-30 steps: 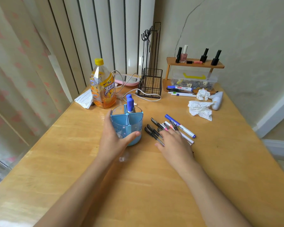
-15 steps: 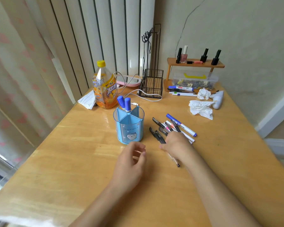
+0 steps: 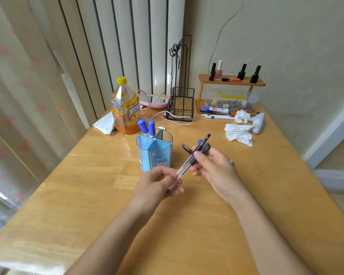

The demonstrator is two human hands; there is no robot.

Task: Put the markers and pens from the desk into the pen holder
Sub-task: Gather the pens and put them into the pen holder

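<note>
A light blue pen holder (image 3: pixel 155 153) stands mid-desk with two blue-capped markers (image 3: pixel 147 127) upright in its back compartment. Both hands hold a bundle of black-capped clear pens (image 3: pixel 195 153) slantwise in the air just right of the holder. My right hand (image 3: pixel 213 167) grips the bundle near the caps, and my left hand (image 3: pixel 159 184) pinches the lower ends. More pens and a blue marker lie on the desk behind my right hand, mostly hidden; only a blue tip (image 3: pixel 232 163) shows. Further markers (image 3: pixel 214 110) lie at the back by the wooden rack.
An orange drink bottle (image 3: pixel 125 108) and folded paper (image 3: pixel 104 124) stand behind-left of the holder. A black wire basket (image 3: pixel 180 106), white cable (image 3: pixel 173 117), wooden rack with nail polish (image 3: pixel 231 81), clear box, crumpled tissues (image 3: pixel 239 133) and a white device (image 3: pixel 258 122) fill the back right.
My right hand has lifted a bundle of pens off the desk. My left hand has left the holder and closed on the bundle's lower ends.
</note>
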